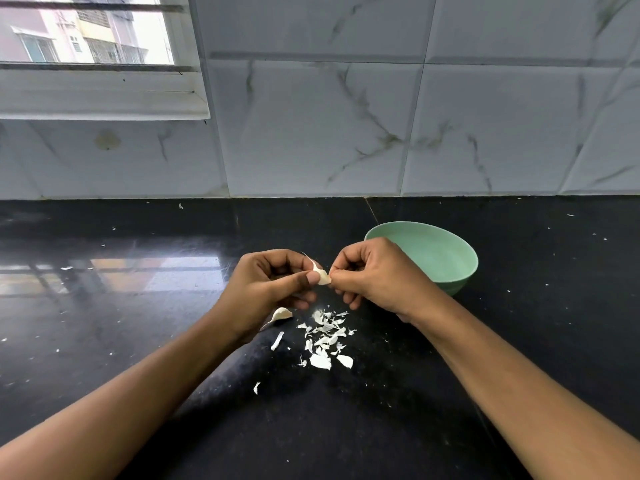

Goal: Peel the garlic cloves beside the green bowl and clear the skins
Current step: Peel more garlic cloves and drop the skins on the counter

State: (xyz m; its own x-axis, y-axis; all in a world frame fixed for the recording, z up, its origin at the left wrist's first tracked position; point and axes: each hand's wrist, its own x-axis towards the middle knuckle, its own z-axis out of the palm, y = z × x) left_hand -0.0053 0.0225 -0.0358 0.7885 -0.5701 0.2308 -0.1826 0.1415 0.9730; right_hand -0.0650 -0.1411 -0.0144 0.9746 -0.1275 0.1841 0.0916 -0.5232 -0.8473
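A pale garlic clove (322,274) is held above the black counter between both hands. My left hand (270,289) pinches it with thumb and curled fingers. My right hand (374,275) pinches its right end, fingers curled. Another garlic clove (281,314) with its skin on lies on the counter just below my left hand. A scatter of white garlic skins (325,336) lies on the counter beneath both hands. The green bowl (450,258) stands behind my right hand, and what shows of its inside holds nothing.
The black counter (138,323) runs back to a marble-tiled wall (346,133). Small skin flecks dot the counter, one loose piece (256,387) nearer to me. A window (90,32) sits at the upper left.
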